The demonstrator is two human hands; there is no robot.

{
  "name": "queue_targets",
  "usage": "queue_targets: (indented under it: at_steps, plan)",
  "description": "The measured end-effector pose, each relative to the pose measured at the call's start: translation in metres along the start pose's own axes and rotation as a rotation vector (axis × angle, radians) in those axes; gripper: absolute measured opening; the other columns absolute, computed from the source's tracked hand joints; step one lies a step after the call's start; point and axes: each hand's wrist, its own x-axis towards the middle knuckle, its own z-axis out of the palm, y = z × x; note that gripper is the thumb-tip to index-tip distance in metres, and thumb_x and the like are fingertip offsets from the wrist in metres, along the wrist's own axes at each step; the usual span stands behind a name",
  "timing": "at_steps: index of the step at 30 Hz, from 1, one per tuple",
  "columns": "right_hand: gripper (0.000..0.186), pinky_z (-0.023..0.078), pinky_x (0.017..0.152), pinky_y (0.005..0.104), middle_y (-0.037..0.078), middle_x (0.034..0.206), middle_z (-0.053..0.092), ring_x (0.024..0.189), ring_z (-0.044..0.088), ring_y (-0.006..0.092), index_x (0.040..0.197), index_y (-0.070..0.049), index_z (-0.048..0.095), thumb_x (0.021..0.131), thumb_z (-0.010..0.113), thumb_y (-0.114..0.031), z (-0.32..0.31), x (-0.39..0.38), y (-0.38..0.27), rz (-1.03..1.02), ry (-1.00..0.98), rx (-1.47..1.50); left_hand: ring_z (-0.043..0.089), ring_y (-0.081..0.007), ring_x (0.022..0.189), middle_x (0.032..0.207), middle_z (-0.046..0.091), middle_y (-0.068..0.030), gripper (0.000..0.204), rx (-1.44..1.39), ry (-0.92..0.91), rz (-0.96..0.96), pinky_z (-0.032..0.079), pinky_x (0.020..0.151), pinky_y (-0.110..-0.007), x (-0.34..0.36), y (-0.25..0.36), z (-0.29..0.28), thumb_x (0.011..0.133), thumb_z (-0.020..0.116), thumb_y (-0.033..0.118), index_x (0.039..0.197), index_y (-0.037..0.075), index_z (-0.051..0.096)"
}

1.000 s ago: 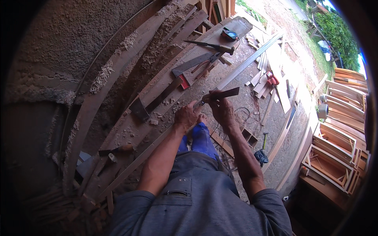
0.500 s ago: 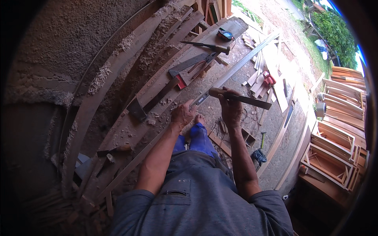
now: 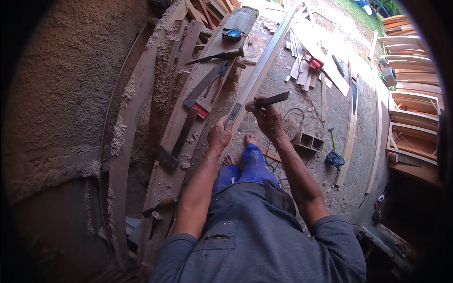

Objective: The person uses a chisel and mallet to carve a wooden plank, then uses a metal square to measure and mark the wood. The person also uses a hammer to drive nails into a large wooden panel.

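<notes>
I see the left hand [image 3: 219,137] gripping the long strip [image 3: 257,78]; just right, the right hand [image 3: 270,121] clasps a chisel [image 3: 274,99], blade off the strip. A dark patch [image 3: 234,111] suggests work partway; what remains, I can't tell. The strip stretches far, right of the bench [image 3: 244,20].

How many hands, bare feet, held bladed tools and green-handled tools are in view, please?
Hands: 2, left hand and right hand
Bare feet: 2, left foot and right foot
Held bladed tools: 1, wood-handled blade in the right hand
Green-handled tools: 1, green-handled tool on the ground
Total: 6
</notes>
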Motion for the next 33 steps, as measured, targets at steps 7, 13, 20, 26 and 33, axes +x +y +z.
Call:
queue_targets:
  at_steps: [7,13,20,26,33]
  plan:
    - [0.033,0.057,0.082,0.0378,0.012,0.095,0.069,0.093,0.07,0.0218,0.118,-0.003,0.058,0.092,0.073,-0.018,-0.003,-0.003,0.0,0.143,0.034,0.016,0.066,-0.0383,0.109,0.12,0.068,-0.0172,0.042,-0.134,0.239,0.19,0.053,0.091,-0.046,-0.001,0.018,0.01,0.089,0.067,0.016,0.131,0.013,0.063]
    - [0.036,0.053,0.083,0.0408,0.015,0.098,0.066,0.091,0.067,0.0256,0.118,-0.004,0.057,0.091,0.07,-0.023,0.003,-0.011,0.027,0.304,-0.001,0.026,0.067,-0.0345,0.105,0.119,0.067,-0.0149,0.032,0.021,0.285,0.467,0.054,0.089,-0.043,0.023,0.024,0.001,0.089,0.067,0.011,0.121,0.01,0.066]
    - [0.035,0.054,0.086,0.0402,0.015,0.1,0.069,0.096,0.069,0.027,0.118,-0.004,0.056,0.091,0.068,-0.023,0.02,0.003,0.054,0.399,-0.101,0.108,0.066,-0.0345,0.102,0.109,0.066,-0.0148,0.024,0.271,-0.064,0.528,0.055,0.087,-0.043,0.043,0.033,-0.031,0.093,0.065,0.014,0.115,0.006,0.065]
    - [0.036,0.055,0.085,0.0421,0.014,0.101,0.071,0.096,0.07,0.0284,0.119,-0.004,0.057,0.091,0.067,-0.025,0.024,0.018,0.065,0.426,-0.161,0.122,0.065,-0.0381,0.097,0.109,0.062,-0.0172,0.022,0.492,-0.263,0.647,0.055,0.083,-0.046,0.055,0.041,-0.046,0.096,0.061,0.013,0.117,0.005,0.06]
    - [0.033,0.052,0.078,0.0508,0.02,0.093,0.068,0.089,0.069,0.0393,0.113,-0.007,0.052,0.091,0.064,-0.029,0.025,0.034,0.07,0.365,-0.25,0.105,0.065,-0.0337,0.094,0.103,0.062,-0.0158,0.025,0.252,-0.064,0.45,0.053,0.083,-0.043,0.034,0.041,-0.031,0.092,0.065,0.01,0.116,0.005,0.061]
